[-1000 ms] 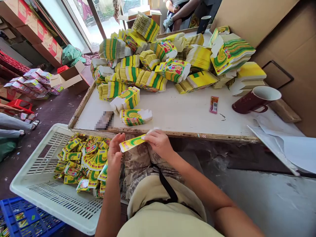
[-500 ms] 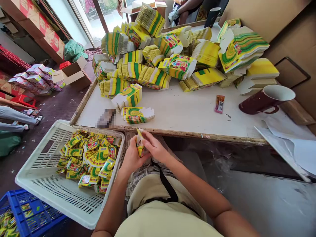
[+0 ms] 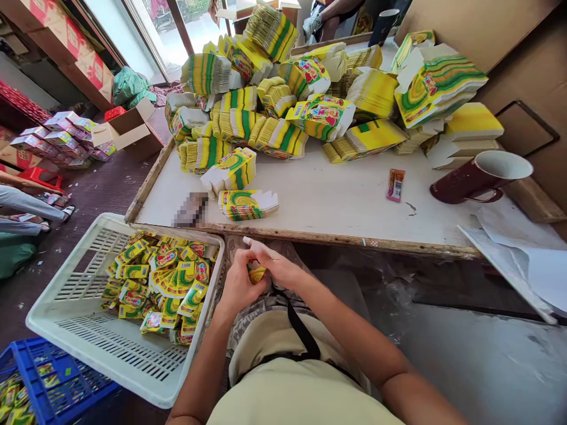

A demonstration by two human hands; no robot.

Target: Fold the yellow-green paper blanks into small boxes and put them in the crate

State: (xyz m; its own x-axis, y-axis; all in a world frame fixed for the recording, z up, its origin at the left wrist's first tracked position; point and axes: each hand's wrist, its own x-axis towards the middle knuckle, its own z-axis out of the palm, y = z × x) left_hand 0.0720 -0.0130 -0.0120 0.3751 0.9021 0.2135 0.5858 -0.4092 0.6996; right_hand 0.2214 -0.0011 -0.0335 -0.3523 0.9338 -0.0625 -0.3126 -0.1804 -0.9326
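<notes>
Just above the lap, gripping a small yellow carton (image 3: 256,275), mostly hidden in there: wrapped by the left hand (image 3: 239,283) with fingers curled in snugly, and pinched from across by the right hand (image 3: 277,264), nearly as closed. Could crease or buckle, being apparently thin card, if squeezed too hard; could drop lapward with any slackening of grip. Over to the left, into the white plastic crate (image 3: 97,357), slotted and smooth-rimmed, loaded with glossy, flat-faced yellow packets (image 3: 179,277), likely to slide if jolted by an elbow. Up past rough, splintery wood onto the scuffed white counter (image 3: 328,200), to a short carton stack (image 3: 245,205) close to the edge, liable to fan out if brushed. Across to the maroon mug (image 3: 458,186), round and shiny, risky near cardboard if knocked over full. Beyond, to heaped carton bundles (image 3: 274,139), ridged like page edges, leaning loosely, perhaps prone to slumping.
</notes>
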